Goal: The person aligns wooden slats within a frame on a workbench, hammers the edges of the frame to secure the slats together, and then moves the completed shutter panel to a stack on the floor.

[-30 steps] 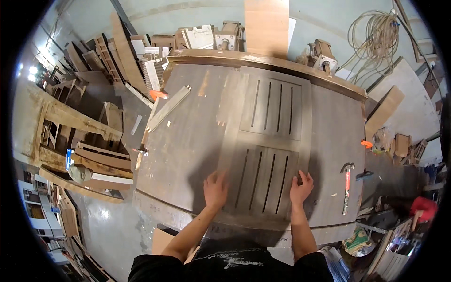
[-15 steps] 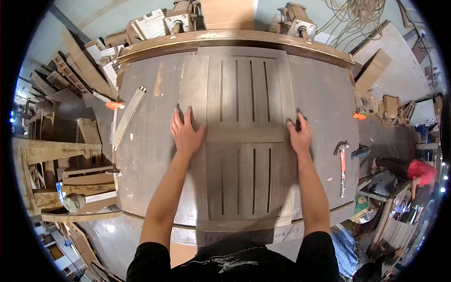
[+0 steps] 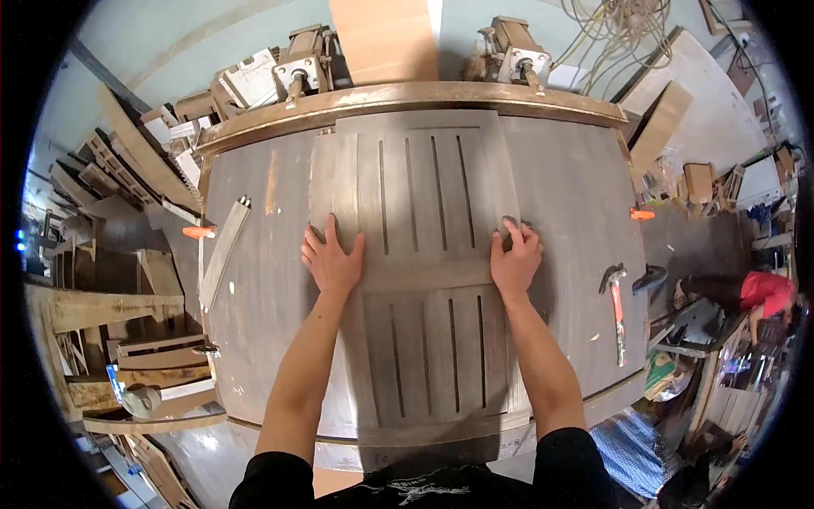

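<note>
A grey-brown wooden panel (image 3: pixel 426 276), framed and with two rows of long slots, lies flat on a broad work table (image 3: pixel 577 212). My left hand (image 3: pixel 333 261) rests at the panel's left side piece, thumb and fingers spread. On the opposite side, my right hand (image 3: pixel 516 259) touches the right side piece with its fingers bent and apart. Neither hand has anything lifted in it. A claw hammer (image 3: pixel 618 316) with a red handle lies to the right of my right forearm. A narrow wooden strip (image 3: pixel 225 254) lies near the table's left edge.
A raised wooden rail (image 3: pixel 407 95) bounds the table's far side, with two metal cylinders (image 3: pixel 303 64) behind it. Orange-handled clamps (image 3: pixel 199 232) sit at both side edges. Wood pieces are stacked at left. A person in red (image 3: pixel 767 291) bends over at far right.
The view has tilted, so the table and panel appear lower. My right hand has shifted inward onto the panel's right side piece; my left hand stays by the left one.
</note>
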`<act>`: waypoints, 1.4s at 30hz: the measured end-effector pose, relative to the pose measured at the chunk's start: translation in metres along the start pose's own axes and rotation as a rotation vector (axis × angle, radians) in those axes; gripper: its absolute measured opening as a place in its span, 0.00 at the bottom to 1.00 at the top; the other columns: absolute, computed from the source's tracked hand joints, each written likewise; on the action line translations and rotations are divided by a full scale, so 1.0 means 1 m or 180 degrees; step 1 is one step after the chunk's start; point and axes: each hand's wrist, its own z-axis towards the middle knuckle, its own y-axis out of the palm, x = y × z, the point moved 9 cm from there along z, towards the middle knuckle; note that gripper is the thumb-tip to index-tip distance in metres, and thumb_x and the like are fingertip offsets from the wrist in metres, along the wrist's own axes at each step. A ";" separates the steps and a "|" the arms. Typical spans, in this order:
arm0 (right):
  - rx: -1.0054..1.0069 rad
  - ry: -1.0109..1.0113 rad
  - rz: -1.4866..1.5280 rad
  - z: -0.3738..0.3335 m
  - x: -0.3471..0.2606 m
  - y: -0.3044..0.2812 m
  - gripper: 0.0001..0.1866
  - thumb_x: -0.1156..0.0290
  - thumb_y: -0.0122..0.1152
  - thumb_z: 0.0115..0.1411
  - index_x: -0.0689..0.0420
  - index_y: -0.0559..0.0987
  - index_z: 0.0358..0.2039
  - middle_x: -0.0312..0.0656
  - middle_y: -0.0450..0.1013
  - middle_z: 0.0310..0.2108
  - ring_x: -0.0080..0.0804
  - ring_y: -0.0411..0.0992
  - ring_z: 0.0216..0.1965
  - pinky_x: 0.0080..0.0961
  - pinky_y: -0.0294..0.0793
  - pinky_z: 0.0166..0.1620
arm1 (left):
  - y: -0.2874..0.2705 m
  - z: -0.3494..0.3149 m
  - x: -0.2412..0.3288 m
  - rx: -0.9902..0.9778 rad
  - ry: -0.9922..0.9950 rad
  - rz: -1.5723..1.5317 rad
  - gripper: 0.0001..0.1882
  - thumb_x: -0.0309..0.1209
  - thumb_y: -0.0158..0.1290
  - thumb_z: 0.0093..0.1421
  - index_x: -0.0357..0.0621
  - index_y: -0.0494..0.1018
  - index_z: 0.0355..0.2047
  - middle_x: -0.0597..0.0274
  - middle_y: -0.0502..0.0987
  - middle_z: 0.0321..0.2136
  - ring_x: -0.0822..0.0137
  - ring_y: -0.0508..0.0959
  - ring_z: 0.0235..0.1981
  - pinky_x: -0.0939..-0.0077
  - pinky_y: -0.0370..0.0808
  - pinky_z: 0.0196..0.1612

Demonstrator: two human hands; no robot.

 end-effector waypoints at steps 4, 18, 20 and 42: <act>-0.0069 0.0112 0.0011 0.000 -0.001 -0.001 0.19 0.63 0.67 0.56 0.41 0.80 0.49 0.47 0.68 0.50 0.48 0.67 0.48 0.46 0.65 0.53 | -0.002 0.000 0.001 0.0086 0.0048 -0.0012 0.39 0.56 0.54 0.58 0.56 0.59 0.66 0.36 0.51 0.66 0.40 0.57 0.61 0.49 0.54 0.63; -0.0037 -0.0010 -0.0114 -0.005 -0.005 0.003 0.19 0.61 0.64 0.57 0.40 0.79 0.51 0.45 0.67 0.55 0.47 0.67 0.50 0.46 0.65 0.53 | 0.001 -0.001 -0.005 0.0136 0.0110 0.0021 0.39 0.58 0.51 0.59 0.55 0.61 0.66 0.36 0.52 0.65 0.42 0.59 0.58 0.52 0.55 0.62; 0.0008 -0.0013 -0.0275 -0.005 -0.005 0.000 0.19 0.61 0.64 0.57 0.40 0.78 0.51 0.45 0.68 0.55 0.48 0.67 0.50 0.45 0.66 0.52 | 0.001 -0.002 -0.005 0.0130 0.0111 -0.0033 0.39 0.58 0.51 0.59 0.55 0.61 0.66 0.36 0.52 0.65 0.42 0.59 0.59 0.51 0.55 0.62; -0.0151 0.0029 -0.0284 -0.006 -0.005 0.002 0.20 0.62 0.61 0.60 0.43 0.75 0.54 0.46 0.66 0.55 0.50 0.64 0.55 0.47 0.64 0.55 | -0.003 -0.004 0.000 0.0272 0.0221 -0.0094 0.37 0.55 0.53 0.59 0.55 0.61 0.65 0.37 0.54 0.64 0.42 0.60 0.59 0.53 0.56 0.61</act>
